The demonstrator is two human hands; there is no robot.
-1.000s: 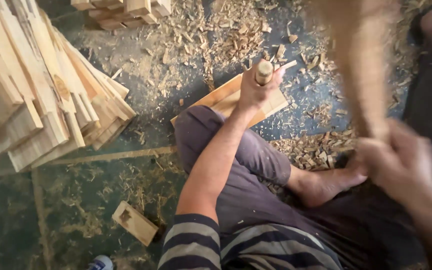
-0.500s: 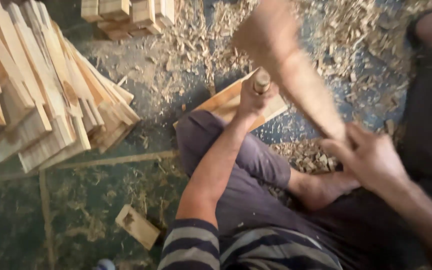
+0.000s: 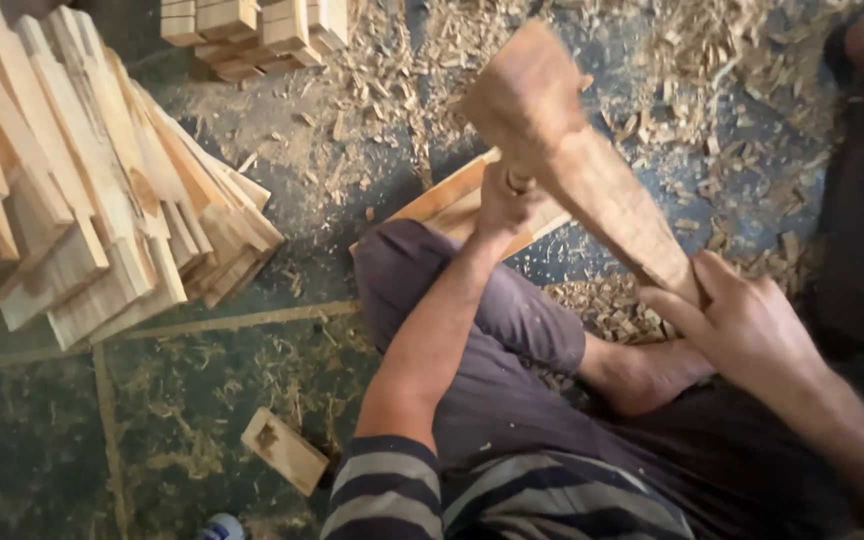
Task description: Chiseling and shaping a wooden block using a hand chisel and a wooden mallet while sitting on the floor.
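At far left we see a fanned heap of cut wooden slats (image 3: 82,190) lying on the dark floor (image 3: 32,440), and beyond it, at the far edge, a stack of short squared blocks (image 3: 252,30). Near the lower edge lies a small wooden block with a rectangular mortise (image 3: 285,450), well apart from both hands. Wood shavings (image 3: 392,70) are scattered across the far part of the floor.

At centre we note our left hand (image 3: 504,205), fingers closed round the round wooden handle of an upright tool (image 3: 518,182); only the top of that handle shows between hand and mallet, so we cannot tell what kind of tool it is. The tool stands over a flat pale board (image 3: 447,205) that lies on the floor just beyond our bent knee in grey trousers (image 3: 512,330).

To the right, our right hand (image 3: 742,325) is wrapped firmly about the narrow end of a long wooden mallet (image 3: 582,170). Its thick head sits just above the handle of the tool; we cannot tell whether they touch. Our bare foot (image 3: 642,375) rests near that hand, beside a small pile of chips (image 3: 602,300).
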